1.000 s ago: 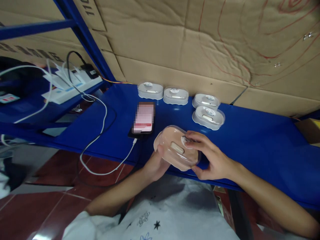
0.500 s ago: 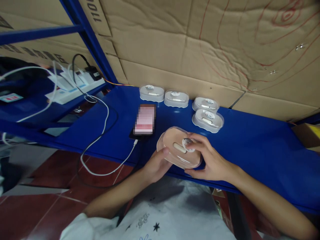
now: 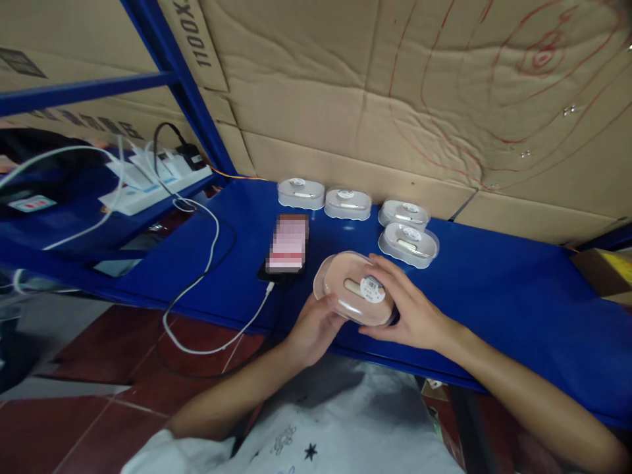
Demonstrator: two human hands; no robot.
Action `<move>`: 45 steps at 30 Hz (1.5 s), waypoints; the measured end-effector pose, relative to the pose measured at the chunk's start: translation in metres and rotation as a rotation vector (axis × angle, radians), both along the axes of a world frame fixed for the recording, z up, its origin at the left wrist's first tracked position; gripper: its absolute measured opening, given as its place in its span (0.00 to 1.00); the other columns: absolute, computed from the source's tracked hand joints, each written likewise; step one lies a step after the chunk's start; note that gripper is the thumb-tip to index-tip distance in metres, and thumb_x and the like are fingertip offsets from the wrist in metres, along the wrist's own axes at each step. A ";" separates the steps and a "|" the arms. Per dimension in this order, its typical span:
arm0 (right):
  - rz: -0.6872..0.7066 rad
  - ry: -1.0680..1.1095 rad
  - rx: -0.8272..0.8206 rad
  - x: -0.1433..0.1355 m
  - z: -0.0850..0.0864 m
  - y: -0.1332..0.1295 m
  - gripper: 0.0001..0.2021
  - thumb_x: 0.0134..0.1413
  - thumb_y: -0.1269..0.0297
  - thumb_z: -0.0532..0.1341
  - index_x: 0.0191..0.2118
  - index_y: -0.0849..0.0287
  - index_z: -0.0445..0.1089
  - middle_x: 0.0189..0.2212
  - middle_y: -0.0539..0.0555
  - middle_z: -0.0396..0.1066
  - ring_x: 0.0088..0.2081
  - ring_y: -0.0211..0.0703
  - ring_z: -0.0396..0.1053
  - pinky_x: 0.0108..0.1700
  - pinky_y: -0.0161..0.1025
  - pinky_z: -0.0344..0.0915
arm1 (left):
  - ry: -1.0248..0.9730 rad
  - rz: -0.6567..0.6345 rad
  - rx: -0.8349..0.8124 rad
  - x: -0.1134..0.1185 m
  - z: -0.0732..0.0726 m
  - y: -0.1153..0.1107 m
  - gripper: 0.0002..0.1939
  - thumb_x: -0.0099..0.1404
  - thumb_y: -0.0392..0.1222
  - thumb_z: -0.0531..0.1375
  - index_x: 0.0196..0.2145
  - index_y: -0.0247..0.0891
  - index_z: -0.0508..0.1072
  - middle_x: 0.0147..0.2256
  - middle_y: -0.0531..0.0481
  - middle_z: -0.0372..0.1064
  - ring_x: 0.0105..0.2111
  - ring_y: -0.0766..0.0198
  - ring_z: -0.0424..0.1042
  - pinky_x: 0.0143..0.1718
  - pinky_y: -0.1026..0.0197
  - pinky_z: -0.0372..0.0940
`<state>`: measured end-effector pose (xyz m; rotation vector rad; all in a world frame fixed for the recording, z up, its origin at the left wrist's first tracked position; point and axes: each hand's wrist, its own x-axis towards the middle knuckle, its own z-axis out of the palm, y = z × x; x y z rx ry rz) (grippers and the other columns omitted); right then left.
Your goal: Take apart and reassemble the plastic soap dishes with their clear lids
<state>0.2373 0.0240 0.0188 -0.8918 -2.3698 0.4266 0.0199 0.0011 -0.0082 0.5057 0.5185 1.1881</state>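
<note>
A pinkish oval box (image 3: 340, 266) with a clear lid, a pale bar and a round white label is held above the front edge of the blue shelf. My left hand (image 3: 316, 327) grips its left end, thumb on the lid. Around the right end are the fingers of my right hand (image 3: 412, 306), beside the label. Behind it, two similar whitish boxes, one at the left (image 3: 300, 195) and one beside it (image 3: 347, 205), stand by the cardboard. Two more, a rear one (image 3: 405, 213) and a front one (image 3: 409, 245), sit close together farther right.
A phone (image 3: 288, 245) with a white cable (image 3: 214, 224) lies left of the held box. The cable loops over the shelf's front edge. A power strip (image 3: 158, 187) is at the left, an open carton (image 3: 605, 273) at the far right.
My right fingers have shifted off the round label to the box's upper edge, so the label shows fully. Both hands still hold the box. The camera view has moved slightly.
</note>
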 end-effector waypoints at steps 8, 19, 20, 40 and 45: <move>-0.095 0.057 0.047 -0.029 -0.008 0.088 0.42 0.55 0.54 0.72 0.70 0.57 0.53 0.66 0.69 0.61 0.67 0.65 0.63 0.66 0.65 0.65 | -0.035 -0.029 -0.148 0.002 0.005 0.006 0.23 0.70 0.46 0.67 0.60 0.39 0.73 0.57 0.40 0.77 0.62 0.49 0.73 0.71 0.42 0.59; -0.125 -0.148 0.175 -0.010 -0.001 0.103 0.38 0.67 0.43 0.62 0.74 0.53 0.51 0.72 0.67 0.54 0.74 0.67 0.50 0.72 0.70 0.52 | 0.012 -0.144 -0.086 -0.003 0.004 0.006 0.24 0.72 0.41 0.63 0.64 0.36 0.71 0.63 0.35 0.71 0.64 0.44 0.71 0.71 0.39 0.55; -0.172 -0.183 0.202 0.003 0.003 0.094 0.36 0.69 0.43 0.60 0.74 0.51 0.51 0.72 0.66 0.55 0.74 0.67 0.50 0.72 0.71 0.51 | 0.017 -0.157 -0.074 -0.003 0.004 0.006 0.23 0.72 0.41 0.63 0.63 0.37 0.72 0.63 0.36 0.71 0.64 0.44 0.71 0.71 0.39 0.55; -0.045 -0.122 -0.097 0.081 0.021 0.029 0.26 0.69 0.54 0.64 0.69 0.43 0.64 0.66 0.58 0.67 0.67 0.58 0.65 0.66 0.64 0.67 | 1.087 -0.074 0.876 0.004 -0.003 -0.025 0.33 0.69 0.42 0.66 0.69 0.52 0.66 0.76 0.40 0.42 0.76 0.36 0.43 0.73 0.30 0.44; -0.255 -0.102 0.018 0.104 -0.003 0.056 0.24 0.68 0.51 0.64 0.65 0.48 0.68 0.63 0.61 0.68 0.66 0.60 0.65 0.67 0.67 0.64 | 1.176 -0.055 0.946 0.006 -0.008 -0.022 0.26 0.70 0.43 0.65 0.64 0.50 0.71 0.76 0.39 0.45 0.75 0.34 0.48 0.72 0.28 0.46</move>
